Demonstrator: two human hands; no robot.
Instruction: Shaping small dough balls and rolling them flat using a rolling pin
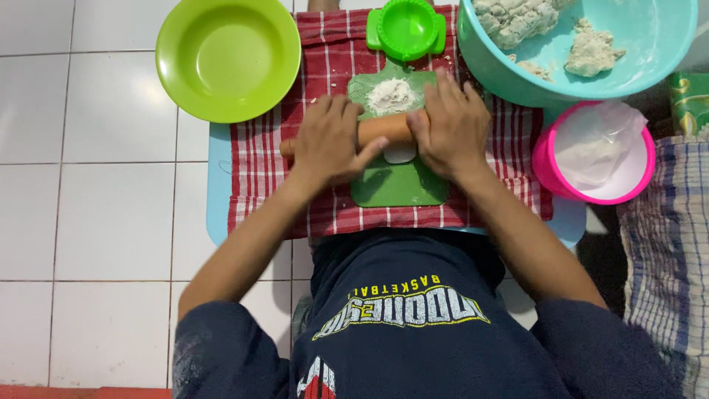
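Both hands, left hand (pixel 329 144) and right hand (pixel 450 129), pressed flat-palmed on the tan wooden rolling pin (pixel 384 129), flattening pale dough (pixel 400 153) on the green plastic board (pixel 399 188). Rolling seemed under way; an even forward push looked needed.

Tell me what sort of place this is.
Probably a home floor set up for making dough: white floor tiles, a rolling pin under both hands on a green board dusted with flour, and a teal bowl holding dough lumps.

Green patterned packet (pixel 690 101), perhaps, far right.
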